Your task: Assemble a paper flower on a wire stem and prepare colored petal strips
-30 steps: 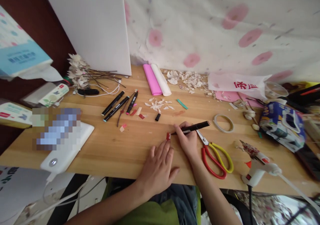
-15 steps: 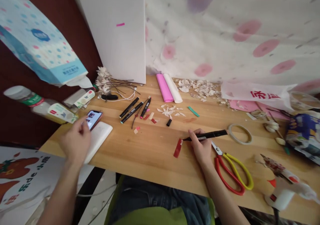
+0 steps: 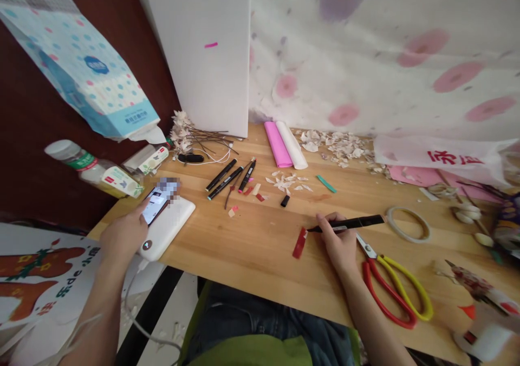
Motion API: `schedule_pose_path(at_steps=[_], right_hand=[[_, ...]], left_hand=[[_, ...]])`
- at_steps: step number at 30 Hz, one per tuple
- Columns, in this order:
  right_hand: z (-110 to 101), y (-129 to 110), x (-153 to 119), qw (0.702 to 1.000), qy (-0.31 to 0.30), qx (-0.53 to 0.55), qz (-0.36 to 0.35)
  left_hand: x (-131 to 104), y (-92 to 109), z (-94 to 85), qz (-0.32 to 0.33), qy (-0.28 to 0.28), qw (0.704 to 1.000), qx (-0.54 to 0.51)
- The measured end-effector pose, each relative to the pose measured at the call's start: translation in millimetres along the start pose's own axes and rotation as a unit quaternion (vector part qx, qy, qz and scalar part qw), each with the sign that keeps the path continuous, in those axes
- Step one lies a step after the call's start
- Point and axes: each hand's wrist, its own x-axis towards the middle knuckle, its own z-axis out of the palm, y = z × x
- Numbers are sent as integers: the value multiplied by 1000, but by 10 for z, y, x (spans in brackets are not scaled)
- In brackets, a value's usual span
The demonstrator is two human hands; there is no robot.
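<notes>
My left hand is closed on the lower left edge of a phone with a lit screen. Beside and partly under the phone lies a white power bank with a cable plugged in. My right hand rests on the table, its fingers wrapped round a black marker. The marker's tip is at the top of a dark red strip lying flat. Scissors with red and yellow handles lie beside my right wrist. A black marker cap stands apart behind the strip.
Several markers and paper scraps lie mid-left. Dried flowers, bottles and a tissue pack are at the left. Pink and white rolls and loose petals lie behind. Tape and a glue gun are at right.
My left hand, bent above the phone before, now grips its edge, and the phone is shifted towards me. My right hand still holds the marker by the strip. The view has swung slightly left.
</notes>
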Motion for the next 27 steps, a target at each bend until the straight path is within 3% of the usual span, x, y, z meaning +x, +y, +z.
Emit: schedule_pose_path(at_steps=[8,13,16,19,22,23,25,27], right_hand=[[-7,-7,-7,1000,-5,2,-1],[-5,13,-5,1000,1,2,-2],[2,31,-2,1000,10,3,-1],[6,41,-4,1000,13,3,1],[2,46,-16,1000,18,0,5],[0,48,-22,1000,20,-1,6],[-2,51,-33,1000,25,-2,8],[2,54,-40,1000,28,-2,9]], left_hand=[[9,22,-15,7,6,1000,-1],[-27,104,-33,-12,98,995,-12],[-217,294,-45,22,172,983,-59],[-661,733,4,138,187,962,-146],[-1253,1348,79,303,117,919,-222],[-1440,1550,95,358,93,897,-242],[-1749,1887,111,500,44,815,-289],[-1954,2100,130,569,-13,767,-297]])
